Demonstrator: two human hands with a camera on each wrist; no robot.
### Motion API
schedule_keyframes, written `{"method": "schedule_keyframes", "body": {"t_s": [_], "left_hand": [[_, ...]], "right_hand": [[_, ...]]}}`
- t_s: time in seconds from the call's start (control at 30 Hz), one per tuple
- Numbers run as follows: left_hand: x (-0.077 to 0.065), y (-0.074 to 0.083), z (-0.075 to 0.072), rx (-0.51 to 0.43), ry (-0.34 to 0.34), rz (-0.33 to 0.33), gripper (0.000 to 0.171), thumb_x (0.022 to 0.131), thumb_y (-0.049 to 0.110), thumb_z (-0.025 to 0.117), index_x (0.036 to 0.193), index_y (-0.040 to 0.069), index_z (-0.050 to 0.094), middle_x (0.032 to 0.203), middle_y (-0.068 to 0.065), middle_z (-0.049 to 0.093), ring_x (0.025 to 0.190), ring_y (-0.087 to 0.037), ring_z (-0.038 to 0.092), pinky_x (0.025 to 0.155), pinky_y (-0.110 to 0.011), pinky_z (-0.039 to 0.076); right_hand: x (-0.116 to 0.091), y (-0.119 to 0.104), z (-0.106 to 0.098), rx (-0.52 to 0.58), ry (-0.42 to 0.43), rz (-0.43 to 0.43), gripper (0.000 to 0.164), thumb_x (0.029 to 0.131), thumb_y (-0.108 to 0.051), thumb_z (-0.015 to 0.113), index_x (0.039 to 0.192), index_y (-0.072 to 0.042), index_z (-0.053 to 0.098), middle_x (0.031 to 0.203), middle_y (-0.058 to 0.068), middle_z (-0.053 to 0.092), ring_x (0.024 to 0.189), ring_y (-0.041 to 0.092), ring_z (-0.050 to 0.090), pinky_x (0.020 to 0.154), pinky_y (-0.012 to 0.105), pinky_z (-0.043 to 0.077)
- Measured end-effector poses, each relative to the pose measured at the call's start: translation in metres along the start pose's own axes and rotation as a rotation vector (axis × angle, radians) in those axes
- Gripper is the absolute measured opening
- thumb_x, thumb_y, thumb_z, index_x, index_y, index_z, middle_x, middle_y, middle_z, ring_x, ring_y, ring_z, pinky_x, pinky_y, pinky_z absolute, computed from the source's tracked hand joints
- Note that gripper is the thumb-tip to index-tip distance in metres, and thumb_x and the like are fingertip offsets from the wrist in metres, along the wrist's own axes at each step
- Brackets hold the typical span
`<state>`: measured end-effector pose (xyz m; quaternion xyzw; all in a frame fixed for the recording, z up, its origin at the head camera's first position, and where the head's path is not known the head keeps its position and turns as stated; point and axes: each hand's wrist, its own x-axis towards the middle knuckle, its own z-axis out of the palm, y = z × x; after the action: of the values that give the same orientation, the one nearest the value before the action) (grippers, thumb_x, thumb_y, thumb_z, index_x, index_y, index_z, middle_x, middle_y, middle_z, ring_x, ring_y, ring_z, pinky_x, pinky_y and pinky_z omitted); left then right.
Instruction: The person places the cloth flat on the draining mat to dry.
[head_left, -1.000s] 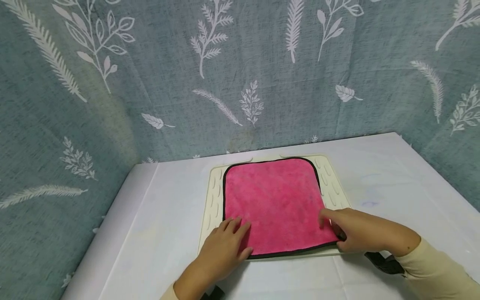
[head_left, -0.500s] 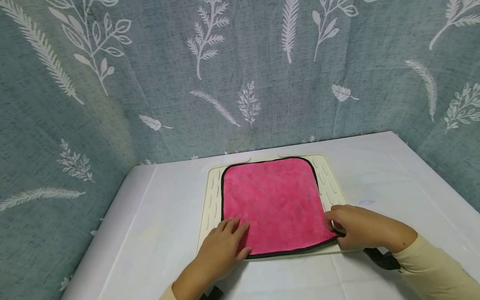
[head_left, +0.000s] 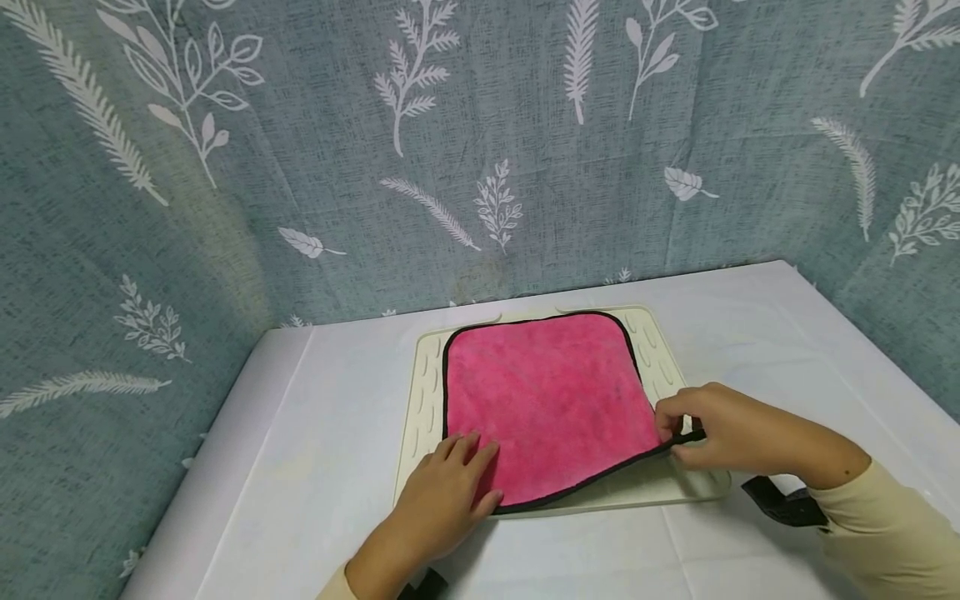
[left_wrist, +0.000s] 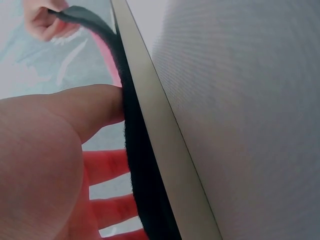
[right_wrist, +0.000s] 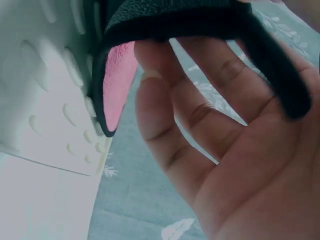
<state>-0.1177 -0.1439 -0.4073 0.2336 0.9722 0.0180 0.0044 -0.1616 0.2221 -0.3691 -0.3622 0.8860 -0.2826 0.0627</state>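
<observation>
A pink cloth (head_left: 547,400) with a black border lies spread on a cream tray (head_left: 667,358) with oval ridges. My right hand (head_left: 738,429) pinches its near right corner and holds it up off the tray. In the right wrist view the raised cloth shows a dark underside (right_wrist: 170,15), and the fingers (right_wrist: 160,115) curve beside it. My left hand (head_left: 442,492) rests on the near left corner, fingers spread. From the left wrist, the thumb (left_wrist: 102,102) touches the black border (left_wrist: 132,125) along the tray's side edge (left_wrist: 160,130).
The tray stands on a table with a white cover (head_left: 322,467). Grey-green fabric (head_left: 465,167) with white leaf prints hangs behind the table and at both sides. A black strap or device (head_left: 783,504) sits under the right wrist.
My right hand has risen and moved slightly away, lifting the cloth's near right corner, so more of the tray's near edge shows. The left hand stays in place.
</observation>
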Motion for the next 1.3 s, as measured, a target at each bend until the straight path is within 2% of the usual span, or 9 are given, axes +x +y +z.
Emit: {"method": "schedule_keyframes", "body": {"t_s": [0.17, 0.43, 0.67, 0.9, 1.03, 1.17, 1.23, 1.3], "left_hand": [[0.0, 0.0, 0.0, 0.006, -0.003, -0.006, 0.057, 0.092, 0.045, 0.066, 0.141, 0.017, 0.058, 0.141, -0.012, 0.057, 0.13, -0.034, 0.053, 0.097, -0.05, 0.051], [0.0, -0.001, 0.001, 0.013, 0.006, 0.001, 0.056, 0.093, 0.046, 0.065, 0.141, 0.017, 0.058, 0.141, -0.012, 0.057, 0.13, -0.034, 0.053, 0.097, -0.05, 0.052], [-0.001, 0.0, -0.001, 0.012, 0.011, 0.005, 0.056, 0.093, 0.046, 0.065, 0.141, 0.017, 0.058, 0.141, -0.012, 0.057, 0.13, -0.033, 0.053, 0.097, -0.049, 0.051], [-0.001, 0.0, -0.004, 0.003, -0.006, 0.011, 0.056, 0.093, 0.046, 0.066, 0.141, 0.017, 0.058, 0.142, -0.012, 0.056, 0.132, -0.034, 0.053, 0.1, -0.05, 0.05], [-0.001, -0.001, -0.01, -0.026, 0.014, 0.026, 0.053, 0.092, 0.044, 0.067, 0.138, 0.017, 0.06, 0.14, -0.009, 0.059, 0.131, -0.03, 0.054, 0.102, -0.05, 0.049], [0.0, -0.001, -0.012, -0.055, 0.073, 0.061, 0.05, 0.091, 0.042, 0.07, 0.135, 0.019, 0.062, 0.135, -0.005, 0.061, 0.128, -0.026, 0.056, 0.103, -0.048, 0.048], [0.0, -0.001, -0.012, -0.051, 0.08, 0.094, 0.05, 0.089, 0.044, 0.072, 0.133, 0.022, 0.063, 0.132, -0.002, 0.062, 0.126, -0.023, 0.056, 0.102, -0.047, 0.049], [0.0, 0.0, -0.011, -0.045, 0.068, 0.134, 0.05, 0.086, 0.046, 0.076, 0.129, 0.024, 0.065, 0.126, 0.001, 0.063, 0.121, -0.019, 0.058, 0.098, -0.045, 0.051]], "right_hand": [[0.001, 0.001, 0.001, 0.058, -0.036, -0.043, 0.02, 0.082, -0.007, 0.077, 0.083, -0.026, 0.071, 0.082, -0.021, 0.063, 0.078, -0.005, 0.054, 0.066, 0.021, 0.05], [0.006, 0.004, 0.011, 0.09, -0.182, 0.04, 0.016, 0.082, -0.009, 0.077, 0.078, -0.024, 0.074, 0.076, -0.021, 0.065, 0.071, -0.007, 0.055, 0.063, 0.02, 0.05], [0.006, 0.005, 0.018, 0.087, -0.208, 0.071, 0.016, 0.081, -0.008, 0.078, 0.077, -0.022, 0.074, 0.073, -0.02, 0.064, 0.066, -0.008, 0.051, 0.059, 0.019, 0.047], [0.004, 0.004, 0.021, 0.132, -0.23, 0.119, 0.015, 0.081, -0.01, 0.08, 0.074, -0.022, 0.072, 0.069, -0.018, 0.062, 0.062, -0.007, 0.051, 0.056, 0.019, 0.047], [0.004, 0.001, 0.019, 0.134, -0.208, 0.109, 0.015, 0.084, -0.023, 0.079, 0.071, -0.025, 0.071, 0.066, -0.019, 0.061, 0.061, -0.006, 0.051, 0.053, 0.02, 0.046], [0.008, -0.004, 0.019, 0.007, -0.113, 0.087, 0.009, 0.086, -0.031, 0.077, 0.079, -0.028, 0.073, 0.074, -0.02, 0.059, 0.068, -0.005, 0.05, 0.059, 0.02, 0.046], [0.01, -0.008, 0.022, -0.054, -0.082, 0.083, 0.007, 0.085, -0.031, 0.079, 0.085, -0.028, 0.072, 0.081, -0.019, 0.059, 0.073, -0.004, 0.05, 0.063, 0.021, 0.047], [0.011, -0.012, 0.027, -0.082, -0.078, 0.063, 0.013, 0.082, -0.03, 0.081, 0.087, -0.027, 0.07, 0.083, -0.018, 0.057, 0.075, -0.003, 0.049, 0.064, 0.021, 0.046]]}}
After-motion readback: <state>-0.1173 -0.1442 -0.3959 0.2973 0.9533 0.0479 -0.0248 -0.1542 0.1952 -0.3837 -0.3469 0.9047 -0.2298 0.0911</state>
